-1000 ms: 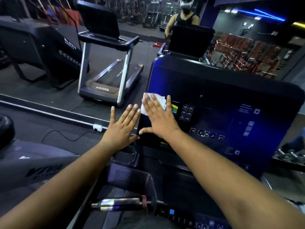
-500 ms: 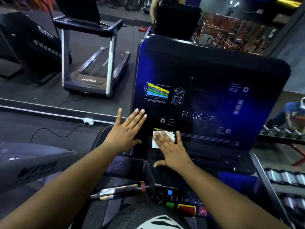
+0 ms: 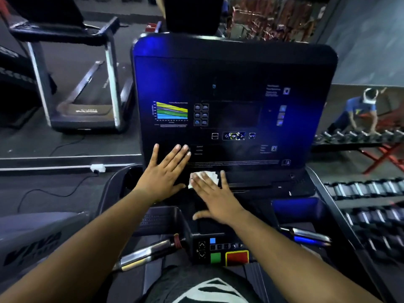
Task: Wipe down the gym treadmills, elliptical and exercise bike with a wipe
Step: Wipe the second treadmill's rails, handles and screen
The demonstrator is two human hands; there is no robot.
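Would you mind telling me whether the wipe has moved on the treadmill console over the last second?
Yes. The wipe, under the right hand, went down from beside the coloured chart to the console's bottom edge.

Occlusion, cropping and legibility at the treadmill console

The right hand point(image 3: 215, 199) covers most of the white wipe point(image 3: 205, 175); only its top and left edges show. Small print on the console panel point(image 3: 306, 68) is unreadable. Both forearms are cut off by the bottom edge, and the neighbouring treadmill point(image 3: 72, 62) by the top edge.
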